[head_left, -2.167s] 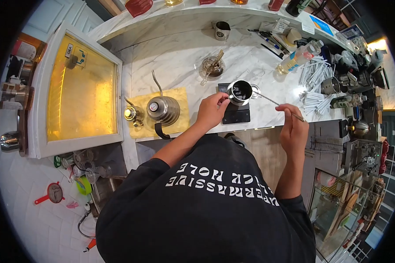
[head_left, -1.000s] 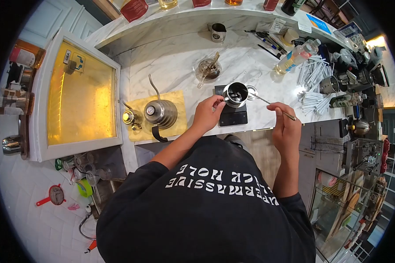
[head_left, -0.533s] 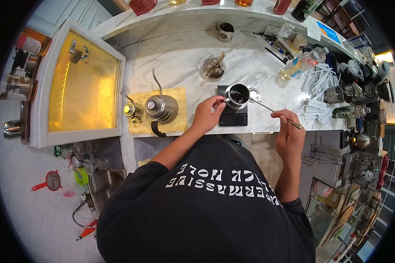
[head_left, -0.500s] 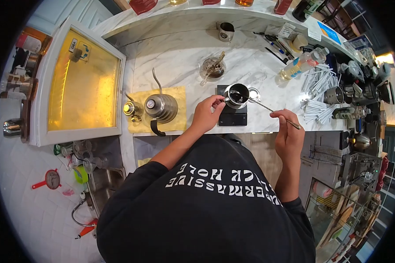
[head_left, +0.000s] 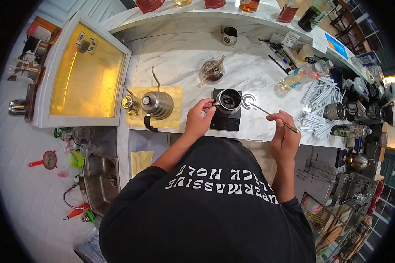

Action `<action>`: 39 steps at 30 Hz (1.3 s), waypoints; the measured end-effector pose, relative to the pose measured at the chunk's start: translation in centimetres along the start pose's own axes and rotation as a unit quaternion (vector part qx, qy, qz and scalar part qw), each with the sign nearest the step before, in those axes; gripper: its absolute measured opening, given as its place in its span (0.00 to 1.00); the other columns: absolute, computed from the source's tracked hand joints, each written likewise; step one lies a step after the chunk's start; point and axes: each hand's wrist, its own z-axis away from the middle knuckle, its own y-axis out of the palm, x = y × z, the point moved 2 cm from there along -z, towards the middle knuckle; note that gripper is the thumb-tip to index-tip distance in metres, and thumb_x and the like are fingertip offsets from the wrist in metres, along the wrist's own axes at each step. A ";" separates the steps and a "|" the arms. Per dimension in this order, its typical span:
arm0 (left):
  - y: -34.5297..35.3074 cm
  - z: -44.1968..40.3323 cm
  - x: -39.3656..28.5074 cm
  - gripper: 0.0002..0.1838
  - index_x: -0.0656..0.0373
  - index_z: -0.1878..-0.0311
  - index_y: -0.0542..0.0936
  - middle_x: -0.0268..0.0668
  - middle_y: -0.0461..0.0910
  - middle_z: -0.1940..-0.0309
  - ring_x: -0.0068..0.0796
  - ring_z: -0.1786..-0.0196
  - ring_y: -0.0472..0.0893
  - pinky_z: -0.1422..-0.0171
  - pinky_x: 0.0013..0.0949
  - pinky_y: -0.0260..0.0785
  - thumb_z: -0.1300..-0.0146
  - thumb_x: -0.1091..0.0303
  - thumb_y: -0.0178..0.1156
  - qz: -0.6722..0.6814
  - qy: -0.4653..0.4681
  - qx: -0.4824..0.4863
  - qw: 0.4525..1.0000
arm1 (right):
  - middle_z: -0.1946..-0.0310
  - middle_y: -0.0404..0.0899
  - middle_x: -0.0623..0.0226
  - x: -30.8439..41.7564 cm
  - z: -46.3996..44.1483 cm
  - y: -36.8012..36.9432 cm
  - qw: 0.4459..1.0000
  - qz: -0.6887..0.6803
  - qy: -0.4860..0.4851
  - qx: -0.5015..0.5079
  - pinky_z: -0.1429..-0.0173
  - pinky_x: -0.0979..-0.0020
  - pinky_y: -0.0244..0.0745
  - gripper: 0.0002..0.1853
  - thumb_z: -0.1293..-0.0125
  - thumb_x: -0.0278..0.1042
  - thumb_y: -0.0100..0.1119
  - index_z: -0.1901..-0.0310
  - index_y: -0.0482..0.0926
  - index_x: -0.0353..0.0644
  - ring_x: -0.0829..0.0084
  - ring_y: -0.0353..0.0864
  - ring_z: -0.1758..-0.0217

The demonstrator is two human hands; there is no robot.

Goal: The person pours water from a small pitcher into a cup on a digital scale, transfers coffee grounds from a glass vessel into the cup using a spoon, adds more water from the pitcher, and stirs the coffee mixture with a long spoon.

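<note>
"So, what does your left hand (head_left: 200,116) have, near the middle of the frame?"

"Your left fingers are pinched at the handle of the metal mug (head_left: 228,111), with dark contents showing inside."

"And where does that mug stand?"

"You have it just right of centre, above the black scale (head_left: 225,124); from overhead, I cannot tell whether it rests there or hangs slightly clear."

"How about your right hand (head_left: 284,136)?"

"Right of centre, its fingers are closed around the slim metal utensil (head_left: 262,108), which slants up and left toward the mug's rim. You cannot be told from this angle whether its tip dips inside."

"What else lies on the worktop (head_left: 180,55) around you?"

"Left of your left hand, the gooseneck kettle (head_left: 159,107) sits on the yellow cloth (head_left: 175,121). Above the mug, toward upper centre, you have the glass server (head_left: 213,75) with dark liquid. Toward the right, white straws (head_left: 315,125) lie spread below the clear bottle (head_left: 299,77)."
</note>
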 end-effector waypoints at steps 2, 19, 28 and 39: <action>0.3 0.4 -0.2 0.17 0.61 0.41 0.81 0.41 0.87 0.60 0.29 0.61 0.84 0.52 0.34 0.77 0.29 0.67 0.66 -0.005 -0.010 -0.011 1.000 | 0.62 0.89 0.61 -0.4 -0.1 -0.9 0.998 -0.041 0.044 -0.029 0.33 0.54 0.77 0.08 0.21 0.22 0.50 0.57 0.81 0.33 0.62 0.87 0.61; 2.5 3.3 0.6 0.34 0.58 0.25 0.66 0.45 0.67 0.30 0.37 0.39 0.76 0.41 0.38 0.72 0.32 0.68 0.68 -0.116 -0.017 -0.161 0.980 | 0.61 0.87 0.50 -11.1 -3.3 -2.1 0.829 -0.445 0.261 -0.216 0.40 0.55 0.82 0.17 0.13 0.41 0.42 0.48 0.73 0.34 0.57 0.89 0.58; 3.6 4.3 0.8 0.38 0.60 0.22 0.60 0.46 0.62 0.26 0.42 0.33 0.71 0.35 0.44 0.69 0.32 0.69 0.64 -0.124 -0.071 -0.203 0.969 | 0.52 0.88 0.53 -16.9 -9.8 6.0 0.825 -0.424 0.299 -0.224 0.37 0.62 0.80 0.19 0.12 0.43 0.40 0.44 0.74 0.34 0.62 0.88 0.48; 3.7 3.1 2.7 0.39 0.62 0.23 0.62 0.49 0.63 0.25 0.44 0.32 0.71 0.34 0.44 0.67 0.29 0.48 0.60 -0.050 -0.056 -0.217 0.973 | 0.52 0.89 0.58 -20.3 -18.5 13.7 0.977 -0.144 0.128 -0.087 0.40 0.67 0.76 0.15 0.16 0.34 0.46 0.50 0.84 0.36 0.62 0.88 0.48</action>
